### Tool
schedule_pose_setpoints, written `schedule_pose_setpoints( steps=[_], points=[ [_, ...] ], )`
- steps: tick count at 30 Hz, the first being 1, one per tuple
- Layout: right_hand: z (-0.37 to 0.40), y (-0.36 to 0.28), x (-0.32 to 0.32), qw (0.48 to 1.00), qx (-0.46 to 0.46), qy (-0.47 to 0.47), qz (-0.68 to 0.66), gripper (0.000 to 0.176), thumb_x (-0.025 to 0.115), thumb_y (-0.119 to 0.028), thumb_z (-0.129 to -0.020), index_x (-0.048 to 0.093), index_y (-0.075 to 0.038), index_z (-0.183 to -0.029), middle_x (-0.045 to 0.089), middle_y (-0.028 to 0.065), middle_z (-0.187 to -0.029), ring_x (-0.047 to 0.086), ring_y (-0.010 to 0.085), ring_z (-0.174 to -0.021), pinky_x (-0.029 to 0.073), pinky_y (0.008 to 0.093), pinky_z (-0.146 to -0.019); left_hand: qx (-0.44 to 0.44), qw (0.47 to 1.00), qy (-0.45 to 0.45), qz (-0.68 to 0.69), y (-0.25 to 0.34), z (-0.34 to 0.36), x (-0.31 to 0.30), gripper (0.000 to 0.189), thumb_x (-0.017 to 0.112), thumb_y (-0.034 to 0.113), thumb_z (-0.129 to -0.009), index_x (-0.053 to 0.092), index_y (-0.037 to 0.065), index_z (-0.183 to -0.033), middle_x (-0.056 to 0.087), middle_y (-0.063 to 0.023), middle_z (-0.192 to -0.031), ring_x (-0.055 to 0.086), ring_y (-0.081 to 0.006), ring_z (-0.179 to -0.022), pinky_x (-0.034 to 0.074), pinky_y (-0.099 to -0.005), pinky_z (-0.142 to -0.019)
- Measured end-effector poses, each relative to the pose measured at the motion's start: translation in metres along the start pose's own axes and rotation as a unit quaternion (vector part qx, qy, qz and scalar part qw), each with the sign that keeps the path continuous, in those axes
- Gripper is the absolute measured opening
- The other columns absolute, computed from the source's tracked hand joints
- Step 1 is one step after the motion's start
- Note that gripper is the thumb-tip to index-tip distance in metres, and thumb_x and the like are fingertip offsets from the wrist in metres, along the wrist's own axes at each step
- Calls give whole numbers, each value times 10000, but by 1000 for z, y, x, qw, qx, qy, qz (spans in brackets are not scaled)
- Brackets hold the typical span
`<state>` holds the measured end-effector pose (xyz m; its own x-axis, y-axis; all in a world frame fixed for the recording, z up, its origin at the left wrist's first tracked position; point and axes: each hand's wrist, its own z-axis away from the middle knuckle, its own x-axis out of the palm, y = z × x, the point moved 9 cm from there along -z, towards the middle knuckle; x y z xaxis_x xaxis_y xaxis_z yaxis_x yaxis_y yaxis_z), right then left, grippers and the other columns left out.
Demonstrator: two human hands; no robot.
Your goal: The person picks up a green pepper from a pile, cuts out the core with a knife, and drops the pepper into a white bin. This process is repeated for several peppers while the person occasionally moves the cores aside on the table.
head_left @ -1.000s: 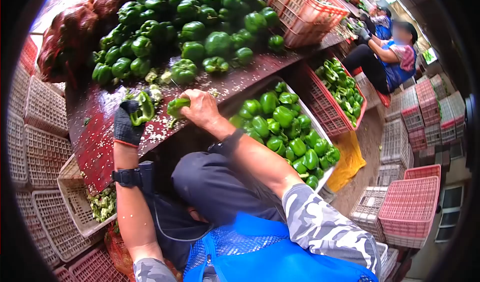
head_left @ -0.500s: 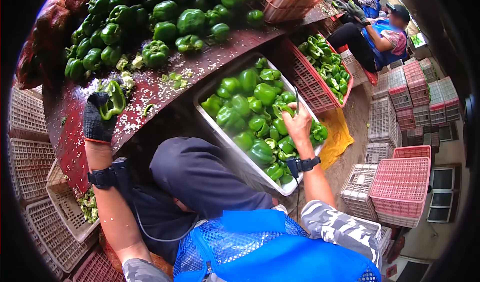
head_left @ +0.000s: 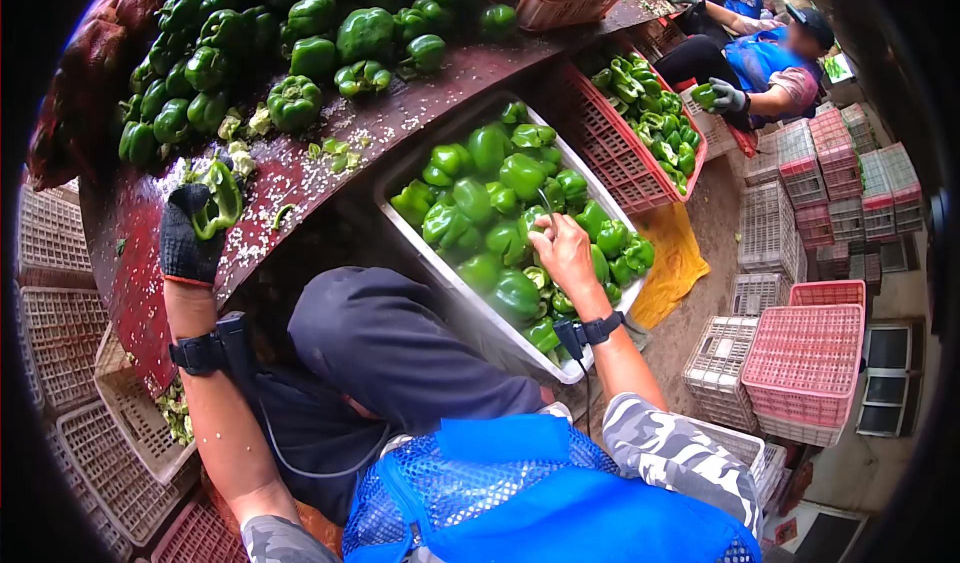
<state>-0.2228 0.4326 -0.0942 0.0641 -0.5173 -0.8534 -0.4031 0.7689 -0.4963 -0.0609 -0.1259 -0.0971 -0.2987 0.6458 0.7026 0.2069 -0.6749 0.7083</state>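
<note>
My left hand (head_left: 190,241), in a dark glove, grips a cut green pepper piece (head_left: 219,199) just above the red table (head_left: 125,263). Its open inner side shows. My bare right hand (head_left: 568,259) is closed round a thin metal tool (head_left: 546,203) over the white tray (head_left: 450,283). Green peppers (head_left: 473,200) fill the tray, some of them cut open. Whole green peppers (head_left: 365,33) are heaped at the back of the table. Pale seeds and pepper scraps (head_left: 335,153) lie scattered near the table's edge.
A red crate (head_left: 610,153) of cut peppers stands beyond the tray, beside a yellow cloth (head_left: 665,263). Stacked crates (head_left: 805,363) rise at the right, more crates (head_left: 65,338) at the left. Co-workers (head_left: 770,63) sit at the upper right, one holding a pepper (head_left: 704,96).
My right hand has moved left over the tray with the tool. My left hand keeps its pepper piece. The near co-worker's hands have lowered, one now showing a pepper.
</note>
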Motion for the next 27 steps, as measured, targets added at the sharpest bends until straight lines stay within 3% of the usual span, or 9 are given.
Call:
schedule_pose_setpoints(
  steps=[10,12,13,14,15,16,22,23,27],
  points=[
    [-24,-53,-24,996,12,-20,-87,399,811,-227,-815,701,29,-1101,712,145,-930,695,201,-747,562,324,-692,76,959,-21,-273,-10,-1,43,232,659,20,-863,579,29,-1080,625,-89,-990,618,-181,-867,537,-328,-788],
    [-44,-103,-13,971,-5,-67,-229,427,780,-229,-866,673,35,-1183,712,95,-952,685,153,-762,561,306,-695,103,815,-90,-563,-11,-5,75,366,735,1,-798,580,16,-1130,626,-73,-969,613,-188,-833,525,-321,-783],
    [-54,-133,2,944,-8,-105,-313,443,757,-236,-898,654,34,-1233,709,66,-956,674,129,-764,560,300,-701,354,651,-148,-654,-2,18,98,416,795,18,-745,583,30,-1104,626,-57,-958,601,-185,-826,511,-328,-757],
    [-65,-163,24,916,-41,-131,-377,481,741,-248,-916,614,27,-1289,702,51,-954,664,114,-763,555,290,-662,331,730,-95,-591,1,21,121,349,851,67,-642,609,88,-893,616,-92,-816,623,-281,-772,508,-392,-730],
    [-74,-194,42,882,-77,-156,-437,519,724,-260,-935,575,21,-1345,695,37,-952,653,100,-762,550,281,-623,380,624,-125,-672,0,28,139,325,832,62,-673,603,73,-903,681,-132,-905,659,-306,-845,527,-396,-780],
    [-79,-225,58,847,-37,-211,-486,574,727,-272,-935,528,15,-1390,691,44,-953,637,91,-741,530,266,-574,339,724,-175,-575,5,30,184,306,822,64,-699,659,48,-958,720,-167,-1043,695,-320,-941,548,-397,-828],
    [-94,-316,103,767,-49,-293,-569,628,785,-210,-885,501,-55,-1423,638,5,-811,501,56,-507,445,237,-445,183,872,-109,-441,-5,10,191,362,657,364,-904,738,55,-1075,735,-119,-1068,713,-251,-974,549,-336,-850],
    [-92,-317,106,766,-51,-294,-570,628,785,-210,-885,501,-55,-1423,638,5,-811,501,56,-507,445,237,-445,220,796,-107,-553,-2,10,198,429,572,408,-943,732,36,-1084,735,-120,-1071,708,-216,-952,547,-325,-847],
    [-91,-305,109,782,-16,-245,-573,535,775,-143,-874,569,-40,-1357,647,-12,-798,507,45,-518,435,238,-448,157,862,-68,-478,-17,-1,178,312,619,173,-903,720,-2,-1141,738,-99,-1093,691,-164,-940,554,-302,-838]
  ],
)
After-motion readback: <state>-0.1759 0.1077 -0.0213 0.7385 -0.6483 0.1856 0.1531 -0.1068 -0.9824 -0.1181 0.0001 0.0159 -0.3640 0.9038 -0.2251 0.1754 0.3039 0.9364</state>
